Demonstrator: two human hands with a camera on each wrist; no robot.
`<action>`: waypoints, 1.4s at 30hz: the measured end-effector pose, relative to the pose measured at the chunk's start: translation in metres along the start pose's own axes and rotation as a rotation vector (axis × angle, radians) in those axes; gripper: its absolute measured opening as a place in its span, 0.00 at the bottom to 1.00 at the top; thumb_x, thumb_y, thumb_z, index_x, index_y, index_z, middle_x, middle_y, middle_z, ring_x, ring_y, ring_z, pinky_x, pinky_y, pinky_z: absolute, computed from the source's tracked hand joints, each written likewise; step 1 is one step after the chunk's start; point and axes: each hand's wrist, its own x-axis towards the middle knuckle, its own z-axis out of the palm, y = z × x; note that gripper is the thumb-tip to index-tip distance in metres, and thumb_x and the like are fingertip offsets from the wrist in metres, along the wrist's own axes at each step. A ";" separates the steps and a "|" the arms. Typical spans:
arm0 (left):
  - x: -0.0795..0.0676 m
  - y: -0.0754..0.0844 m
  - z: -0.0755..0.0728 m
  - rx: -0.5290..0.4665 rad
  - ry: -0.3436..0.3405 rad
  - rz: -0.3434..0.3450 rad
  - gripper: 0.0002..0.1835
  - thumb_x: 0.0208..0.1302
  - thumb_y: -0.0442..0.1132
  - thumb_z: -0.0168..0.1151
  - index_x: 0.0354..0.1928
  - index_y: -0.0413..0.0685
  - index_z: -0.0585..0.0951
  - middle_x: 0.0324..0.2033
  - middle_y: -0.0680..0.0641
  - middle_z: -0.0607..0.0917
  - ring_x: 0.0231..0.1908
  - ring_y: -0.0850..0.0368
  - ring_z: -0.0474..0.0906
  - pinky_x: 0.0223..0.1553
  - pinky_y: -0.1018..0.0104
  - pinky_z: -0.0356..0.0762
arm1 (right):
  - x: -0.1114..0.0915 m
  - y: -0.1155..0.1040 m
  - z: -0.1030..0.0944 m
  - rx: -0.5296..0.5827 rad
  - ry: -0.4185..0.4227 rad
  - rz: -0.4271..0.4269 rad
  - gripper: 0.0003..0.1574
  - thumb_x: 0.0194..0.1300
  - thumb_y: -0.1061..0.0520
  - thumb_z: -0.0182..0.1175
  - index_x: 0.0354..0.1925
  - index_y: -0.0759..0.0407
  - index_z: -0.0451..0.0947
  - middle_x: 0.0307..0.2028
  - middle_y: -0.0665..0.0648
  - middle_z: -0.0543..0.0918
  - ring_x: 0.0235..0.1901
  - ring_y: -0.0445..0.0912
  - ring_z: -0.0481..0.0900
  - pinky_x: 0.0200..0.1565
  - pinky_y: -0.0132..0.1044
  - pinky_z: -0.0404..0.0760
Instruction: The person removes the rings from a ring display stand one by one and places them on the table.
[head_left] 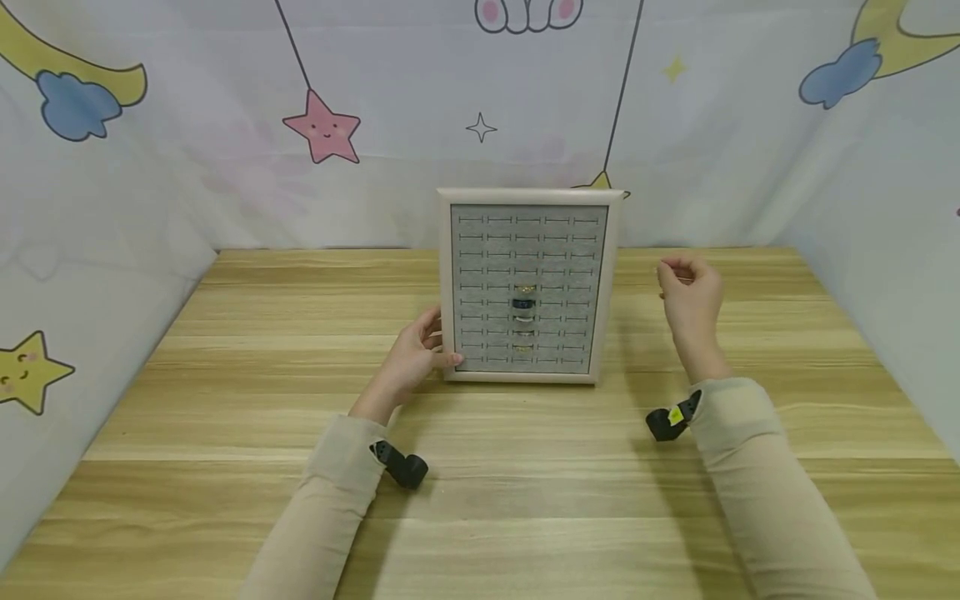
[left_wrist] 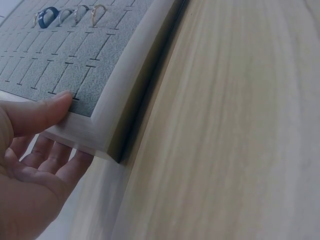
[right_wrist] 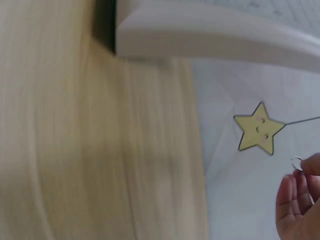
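Note:
A ring display board (head_left: 480,250), grey felt with rows of slits in a pale frame, stands tilted back on the wooden table. My left hand (head_left: 412,354) grips its lower left side, thumb over the front and fingers round behind the edge. Several rings sit in the board's middle column, among them a dark blue ring (head_left: 522,303) and a gold ring (left_wrist: 98,15). Off to the right of the board, my right hand (head_left: 692,302) is raised and pinches a thin silvery ring (right_wrist: 297,163) between thumb and fingertips.
The wooden table (head_left: 225,467) reaches back to a printed cloth (head_left: 412,83) with stars and clouds. More cloth hangs along both sides. A small black camera (head_left: 405,468) is strapped at the left wrist, and another camera (head_left: 667,421) at the right.

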 end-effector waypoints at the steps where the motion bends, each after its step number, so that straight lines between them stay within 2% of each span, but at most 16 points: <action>1: 0.000 0.000 0.000 -0.001 0.000 -0.001 0.45 0.56 0.20 0.60 0.74 0.47 0.53 0.68 0.40 0.66 0.67 0.43 0.65 0.65 0.49 0.68 | 0.000 0.003 -0.001 -0.045 -0.026 0.011 0.10 0.69 0.55 0.55 0.42 0.59 0.79 0.30 0.41 0.73 0.29 0.31 0.72 0.31 0.19 0.76; 4: -0.001 0.000 0.000 -0.002 -0.001 -0.005 0.45 0.56 0.20 0.60 0.74 0.47 0.53 0.68 0.40 0.66 0.67 0.44 0.65 0.65 0.49 0.68 | 0.002 0.012 -0.006 -0.161 -0.107 0.045 0.20 0.69 0.54 0.54 0.50 0.68 0.78 0.33 0.45 0.76 0.27 0.28 0.72 0.29 0.18 0.75; 6: -0.001 0.000 0.000 -0.005 -0.001 -0.006 0.45 0.56 0.20 0.60 0.74 0.47 0.53 0.68 0.40 0.66 0.67 0.44 0.65 0.65 0.49 0.68 | 0.003 0.016 -0.009 -0.225 -0.167 0.077 0.21 0.70 0.54 0.53 0.52 0.69 0.77 0.37 0.51 0.78 0.27 0.28 0.71 0.28 0.17 0.74; 9: -0.001 0.000 0.000 -0.005 0.000 -0.008 0.45 0.56 0.20 0.60 0.74 0.47 0.53 0.68 0.40 0.66 0.67 0.44 0.65 0.65 0.50 0.68 | 0.003 0.023 -0.013 -0.309 -0.246 0.121 0.22 0.70 0.55 0.52 0.54 0.69 0.76 0.44 0.60 0.79 0.29 0.32 0.72 0.30 0.19 0.73; 12: -0.001 0.000 0.000 0.000 0.000 -0.007 0.45 0.57 0.20 0.60 0.74 0.47 0.53 0.68 0.41 0.66 0.67 0.44 0.65 0.64 0.51 0.70 | 0.003 0.030 -0.016 -0.357 -0.319 0.170 0.22 0.69 0.56 0.51 0.54 0.70 0.76 0.48 0.63 0.77 0.32 0.38 0.72 0.30 0.23 0.72; 15: -0.001 0.000 0.000 0.006 -0.002 -0.007 0.45 0.57 0.21 0.60 0.74 0.47 0.54 0.67 0.41 0.67 0.67 0.45 0.66 0.61 0.54 0.72 | 0.004 0.036 -0.020 -0.382 -0.369 0.214 0.23 0.68 0.57 0.51 0.54 0.71 0.75 0.43 0.61 0.78 0.30 0.40 0.71 0.29 0.27 0.72; 18: -0.001 0.000 0.000 0.012 -0.004 -0.006 0.44 0.57 0.21 0.60 0.74 0.48 0.55 0.67 0.42 0.67 0.66 0.45 0.67 0.60 0.56 0.74 | 0.007 0.041 -0.022 -0.422 -0.418 0.244 0.23 0.67 0.57 0.53 0.53 0.71 0.75 0.32 0.52 0.79 0.23 0.37 0.70 0.26 0.28 0.73; 22: -0.001 0.000 0.000 0.015 -0.005 -0.003 0.44 0.57 0.21 0.61 0.74 0.48 0.54 0.67 0.41 0.67 0.66 0.45 0.66 0.61 0.54 0.73 | 0.012 0.047 -0.023 -0.451 -0.455 0.255 0.22 0.65 0.58 0.54 0.51 0.73 0.76 0.17 0.41 0.75 0.18 0.35 0.70 0.23 0.27 0.72; 25: -0.001 0.000 0.000 0.015 -0.003 -0.003 0.44 0.57 0.21 0.61 0.74 0.48 0.54 0.67 0.41 0.67 0.67 0.45 0.66 0.62 0.54 0.72 | 0.013 0.049 -0.024 -0.456 -0.462 0.259 0.22 0.65 0.58 0.54 0.51 0.73 0.75 0.15 0.40 0.73 0.17 0.35 0.69 0.22 0.27 0.71; 29: -0.001 0.000 0.000 0.011 -0.001 -0.003 0.44 0.57 0.21 0.60 0.74 0.48 0.54 0.67 0.41 0.67 0.66 0.46 0.66 0.62 0.54 0.72 | 0.012 0.048 -0.024 -0.474 -0.465 0.244 0.22 0.65 0.57 0.55 0.51 0.73 0.76 0.16 0.42 0.74 0.19 0.36 0.70 0.23 0.27 0.72; 31: -0.001 0.000 0.000 0.011 -0.001 -0.001 0.45 0.57 0.21 0.60 0.74 0.47 0.54 0.67 0.41 0.67 0.66 0.45 0.66 0.62 0.54 0.72 | 0.011 0.047 -0.023 -0.492 -0.459 0.228 0.22 0.65 0.56 0.55 0.51 0.72 0.76 0.21 0.46 0.77 0.22 0.38 0.71 0.26 0.28 0.73; 33: -0.001 0.000 0.000 0.012 0.000 0.001 0.45 0.57 0.21 0.60 0.74 0.47 0.53 0.67 0.41 0.67 0.67 0.45 0.66 0.62 0.53 0.72 | 0.010 0.046 -0.022 -0.493 -0.448 0.219 0.23 0.66 0.55 0.54 0.53 0.71 0.75 0.30 0.54 0.81 0.27 0.42 0.73 0.29 0.29 0.72; 37: -0.002 0.000 0.000 0.014 -0.001 0.002 0.45 0.57 0.21 0.60 0.74 0.47 0.53 0.67 0.41 0.67 0.67 0.45 0.66 0.62 0.53 0.72 | 0.008 0.040 -0.019 -0.451 -0.375 0.197 0.25 0.69 0.53 0.50 0.58 0.68 0.72 0.51 0.66 0.76 0.39 0.48 0.73 0.34 0.31 0.70; 39: -0.002 0.000 0.000 0.012 -0.001 0.001 0.45 0.57 0.21 0.60 0.74 0.47 0.53 0.67 0.41 0.67 0.67 0.45 0.66 0.62 0.54 0.72 | 0.007 0.033 -0.018 -0.411 -0.318 0.166 0.26 0.70 0.52 0.49 0.59 0.66 0.72 0.54 0.67 0.76 0.41 0.48 0.72 0.35 0.29 0.69; 42: -0.002 0.000 0.000 0.010 -0.001 0.001 0.45 0.57 0.21 0.60 0.74 0.46 0.53 0.68 0.41 0.66 0.67 0.45 0.66 0.62 0.54 0.72 | 0.005 0.020 -0.017 -0.333 -0.240 0.107 0.27 0.70 0.51 0.48 0.60 0.65 0.71 0.51 0.63 0.76 0.39 0.43 0.71 0.34 0.27 0.70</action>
